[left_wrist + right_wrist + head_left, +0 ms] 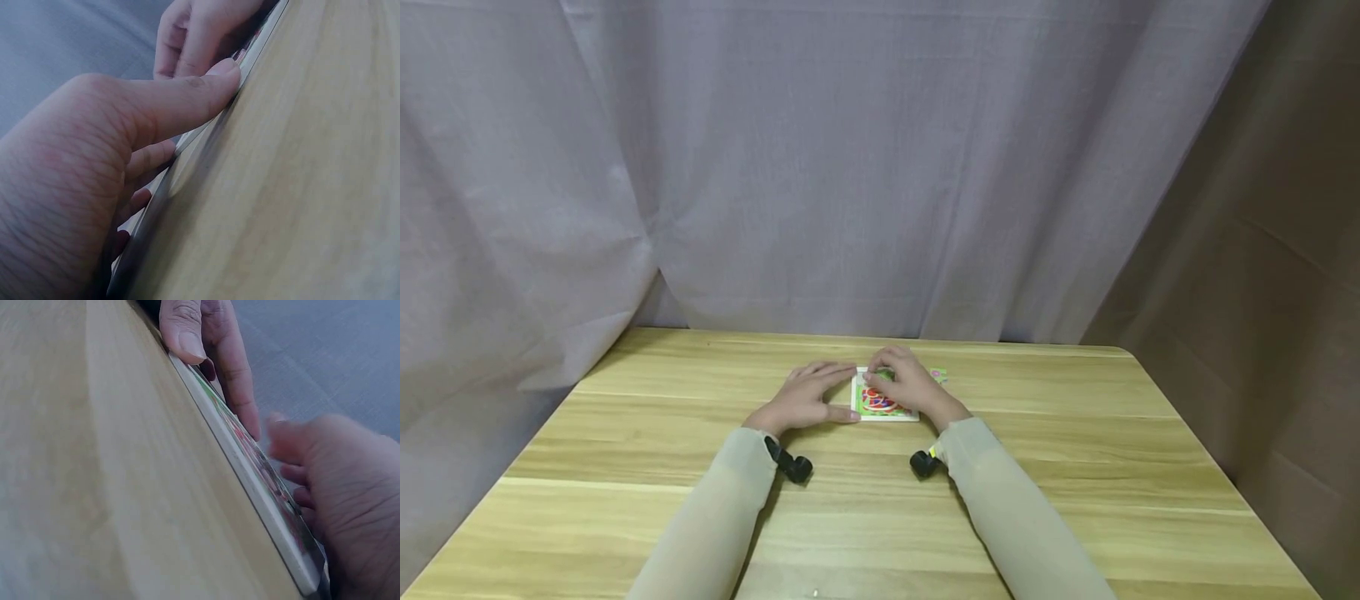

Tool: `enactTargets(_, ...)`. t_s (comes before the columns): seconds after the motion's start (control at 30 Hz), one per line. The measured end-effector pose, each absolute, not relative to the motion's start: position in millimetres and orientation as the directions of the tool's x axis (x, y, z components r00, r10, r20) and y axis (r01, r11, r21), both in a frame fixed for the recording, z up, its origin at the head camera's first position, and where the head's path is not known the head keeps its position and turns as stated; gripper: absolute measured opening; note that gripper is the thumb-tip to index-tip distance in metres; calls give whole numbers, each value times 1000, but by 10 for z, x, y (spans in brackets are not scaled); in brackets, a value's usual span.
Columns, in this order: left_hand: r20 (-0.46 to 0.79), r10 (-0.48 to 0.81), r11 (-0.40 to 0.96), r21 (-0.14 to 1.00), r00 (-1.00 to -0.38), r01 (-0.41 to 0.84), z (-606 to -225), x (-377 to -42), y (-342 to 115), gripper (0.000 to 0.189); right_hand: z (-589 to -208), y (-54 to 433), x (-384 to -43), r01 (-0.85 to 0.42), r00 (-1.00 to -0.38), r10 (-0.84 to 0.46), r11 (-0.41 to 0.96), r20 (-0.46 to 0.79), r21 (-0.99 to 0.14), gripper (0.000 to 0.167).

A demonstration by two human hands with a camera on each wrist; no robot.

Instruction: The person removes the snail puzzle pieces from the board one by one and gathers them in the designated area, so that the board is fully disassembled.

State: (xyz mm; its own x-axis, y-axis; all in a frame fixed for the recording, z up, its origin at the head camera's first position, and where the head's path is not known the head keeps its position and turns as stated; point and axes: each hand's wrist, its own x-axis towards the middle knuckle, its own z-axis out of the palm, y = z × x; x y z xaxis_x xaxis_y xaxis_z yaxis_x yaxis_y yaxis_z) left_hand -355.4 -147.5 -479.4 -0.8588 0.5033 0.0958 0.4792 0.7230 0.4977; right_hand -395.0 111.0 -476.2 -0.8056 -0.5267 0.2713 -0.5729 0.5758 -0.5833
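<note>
A grey curtain hangs behind the wooden table, and a darker drape falls on the right. Toward the table's far side, about the middle, a white-edged picture board lies flat, its face red and green. The person's left hand frames its left edge, thumb and fingers spread wide, the thumb touching the near left corner. The right hand is over the board's far right part, fingers bent close; from here I can't tell whether they pinch anything. Just right of that hand lies a small green-and-pink piece, partly hidden. Nearer, both pale sleeves reach in, a black device at each wrist.
</note>
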Motion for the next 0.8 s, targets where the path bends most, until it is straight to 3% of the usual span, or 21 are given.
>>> enactTargets(0.17, 108, 506, 714, 504, -856, 486, -4825, -3587, -1460, 99, -4773, 1194, -3983, -555, -828, -468, 601, 309, -575, 21)
enactTargets(0.37, 105, 505, 705, 522, -857, 480, -4854, -3614, -1453, 99, -4777, 1250, -4008, -541, -836, -489, 658, 250, -524, 24)
enactTargets(0.8, 96, 501, 715, 514, -860, 474, -4817, -3578, -1437, 98, -4734, 1253, -3988, -523, -845, -479, 652, 237, -549, 30)
